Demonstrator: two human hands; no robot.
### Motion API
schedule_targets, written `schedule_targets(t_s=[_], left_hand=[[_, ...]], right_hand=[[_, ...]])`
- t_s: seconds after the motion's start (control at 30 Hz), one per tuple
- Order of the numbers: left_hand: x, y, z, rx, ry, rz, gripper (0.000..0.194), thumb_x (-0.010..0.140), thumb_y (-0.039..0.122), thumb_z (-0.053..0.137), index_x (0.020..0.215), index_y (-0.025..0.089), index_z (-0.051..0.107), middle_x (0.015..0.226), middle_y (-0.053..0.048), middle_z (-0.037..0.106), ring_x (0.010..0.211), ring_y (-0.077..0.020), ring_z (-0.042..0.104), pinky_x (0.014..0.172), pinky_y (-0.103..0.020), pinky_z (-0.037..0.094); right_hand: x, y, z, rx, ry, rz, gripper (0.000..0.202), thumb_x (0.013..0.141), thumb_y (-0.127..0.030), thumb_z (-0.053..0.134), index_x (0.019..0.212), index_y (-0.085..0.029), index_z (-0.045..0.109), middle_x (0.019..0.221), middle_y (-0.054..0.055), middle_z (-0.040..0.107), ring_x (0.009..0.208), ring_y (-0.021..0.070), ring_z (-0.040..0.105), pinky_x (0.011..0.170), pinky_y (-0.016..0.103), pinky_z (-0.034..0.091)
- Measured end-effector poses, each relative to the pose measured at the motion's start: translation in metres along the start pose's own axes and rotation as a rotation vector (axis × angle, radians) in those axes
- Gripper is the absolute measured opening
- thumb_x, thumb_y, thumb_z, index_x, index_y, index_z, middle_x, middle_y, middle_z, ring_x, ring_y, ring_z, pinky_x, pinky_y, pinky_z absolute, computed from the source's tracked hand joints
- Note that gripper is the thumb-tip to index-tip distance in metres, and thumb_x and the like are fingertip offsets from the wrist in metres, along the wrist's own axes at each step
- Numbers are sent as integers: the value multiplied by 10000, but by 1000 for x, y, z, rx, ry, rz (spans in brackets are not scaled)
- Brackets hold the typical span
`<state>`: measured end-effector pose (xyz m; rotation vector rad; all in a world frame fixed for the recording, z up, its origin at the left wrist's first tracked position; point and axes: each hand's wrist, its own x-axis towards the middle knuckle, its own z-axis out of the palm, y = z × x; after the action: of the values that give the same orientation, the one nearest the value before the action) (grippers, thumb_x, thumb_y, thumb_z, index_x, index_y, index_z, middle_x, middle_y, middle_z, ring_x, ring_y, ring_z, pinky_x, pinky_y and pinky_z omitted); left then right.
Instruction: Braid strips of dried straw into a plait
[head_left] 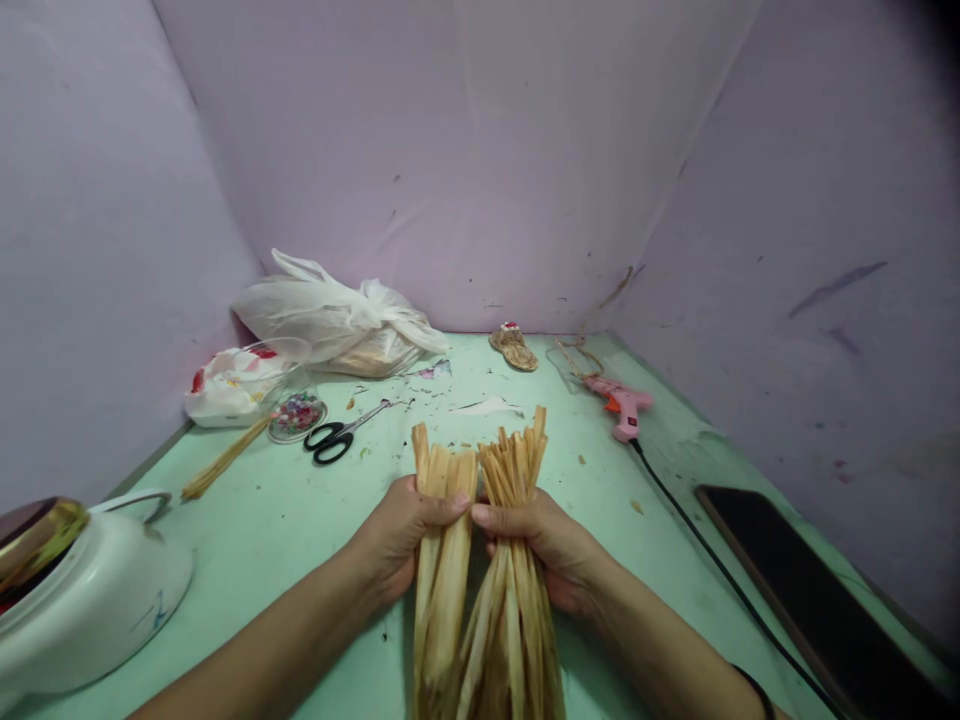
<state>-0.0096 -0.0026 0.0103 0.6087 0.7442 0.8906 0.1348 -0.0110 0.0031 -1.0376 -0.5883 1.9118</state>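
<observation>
My left hand (409,535) is closed round a bundle of wide, flat dried plant strips (447,590), its thumb pressed across their front. In my right hand (551,545) is a second bundle of narrower dried strips (514,610), gathered tightly at the grip and fanning out below. Both bundles are straw-coloured and held upright side by side, with their short cut ends above my thumbs. Their lower ends run out of the bottom of the view. The two thumb tips nearly meet between the bundles.
Black-handled scissors (330,440), a dish of beads (298,414) and a thin straw bundle (225,460) lie left. Behind are a white plastic bag (337,315) and a small woven slipper (514,348). A pink glue gun (621,402), its cord and a dark phone-like slab (802,590) lie right. A white pot (127,600) stands front left.
</observation>
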Motion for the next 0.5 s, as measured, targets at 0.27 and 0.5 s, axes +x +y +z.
schedule_targets(t_s=[0.27, 0.5], left_hand=[[1, 0, 2, 49, 81, -15, 354, 542, 137, 745, 868, 55, 634, 664, -94, 662, 576, -194, 615, 504, -270, 481], [3, -2, 1, 139, 151, 10, 244, 549, 217, 746, 687, 79, 601, 439, 12, 527, 312, -32, 381, 292, -134, 252]], right_hand=[[-1, -1, 1, -8, -20, -29, 393, 508, -103, 711, 894, -96, 641, 705, 67, 688, 610, 197, 635, 618, 320, 498], [-3, -2, 3, 56, -139, 11, 354, 570, -124, 665, 918, -71, 632, 693, 115, 697, 649, 253, 657, 692, 403, 498]])
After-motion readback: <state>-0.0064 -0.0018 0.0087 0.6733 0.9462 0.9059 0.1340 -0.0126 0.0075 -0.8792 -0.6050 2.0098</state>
